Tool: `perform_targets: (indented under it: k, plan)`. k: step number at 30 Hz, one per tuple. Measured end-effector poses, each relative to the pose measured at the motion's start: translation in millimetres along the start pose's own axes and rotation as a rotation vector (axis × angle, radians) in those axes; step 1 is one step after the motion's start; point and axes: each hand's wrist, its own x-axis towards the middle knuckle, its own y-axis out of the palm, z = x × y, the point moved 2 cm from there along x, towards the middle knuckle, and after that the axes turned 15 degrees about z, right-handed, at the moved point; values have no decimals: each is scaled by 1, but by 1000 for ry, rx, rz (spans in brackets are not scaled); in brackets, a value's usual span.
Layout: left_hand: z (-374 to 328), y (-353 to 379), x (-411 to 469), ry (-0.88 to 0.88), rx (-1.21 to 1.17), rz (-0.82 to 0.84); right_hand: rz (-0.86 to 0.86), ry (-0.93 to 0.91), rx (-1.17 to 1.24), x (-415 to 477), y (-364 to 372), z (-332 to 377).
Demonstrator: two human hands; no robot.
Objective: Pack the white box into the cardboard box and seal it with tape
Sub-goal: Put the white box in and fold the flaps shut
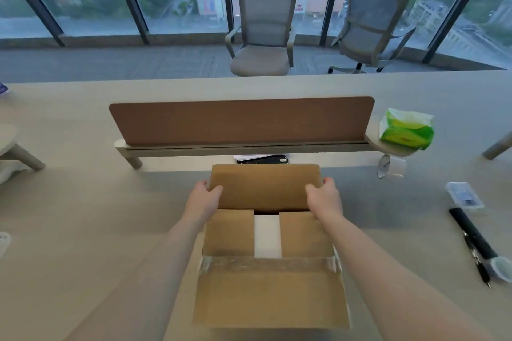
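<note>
The cardboard box (230,232) sits on the desk in front of me. Its two short side flaps are folded down, and the white box (267,235) shows in the gap between them. My left hand (206,198) grips the left edge of the far flap (264,188), and my right hand (322,195) grips its right edge; the flap stands tilted up. The near flap (270,299) hangs open toward me, with old clear tape along its fold. A roll of clear tape (390,166) lies to the right, under the shelf end.
A brown divider panel (241,119) on a raised rail crosses the desk behind the box. A green tissue pack (406,130) rests on its right end. A black pen (476,260), a black stick-shaped object (471,232) and a small card (464,195) lie at right. Two chairs stand beyond.
</note>
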Motion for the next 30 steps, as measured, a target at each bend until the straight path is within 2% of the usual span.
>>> perform_targets:
  k: [2, 6, 8, 11, 15, 18, 20, 23, 27, 30]
  plan:
    - [-3, -4, -12, 53, -54, -18, -44, -26, 18, -12, -4, 3]
    - [-4, -16, -38, 264, -162, -25, -122, -51, 49, -39, -8, 2]
    - [-1, -21, -52, 302, -158, -13, -150, -39, 70, -57, -8, -1]
    - [15, -25, -59, 295, 31, 31, -198, -2, 0, -81, -7, -12]
    - [35, -20, -68, 276, 338, 140, -228, -36, -295, -111, 4, -32]
    - [45, -9, -75, 271, 553, 194, -132, -84, -613, -123, 24, -42]
    - [49, -2, -79, 251, 660, 216, -28, -94, -715, -126, 39, -49]
    - [50, 10, -82, 262, 715, 218, 46, -75, -713, -126, 54, -56]
    - [51, 21, -81, 435, 506, 103, 133, -72, -811, -125, 66, -62]
    - [48, 34, -80, 582, 677, 103, 121, -93, -786, -120, 69, -69]
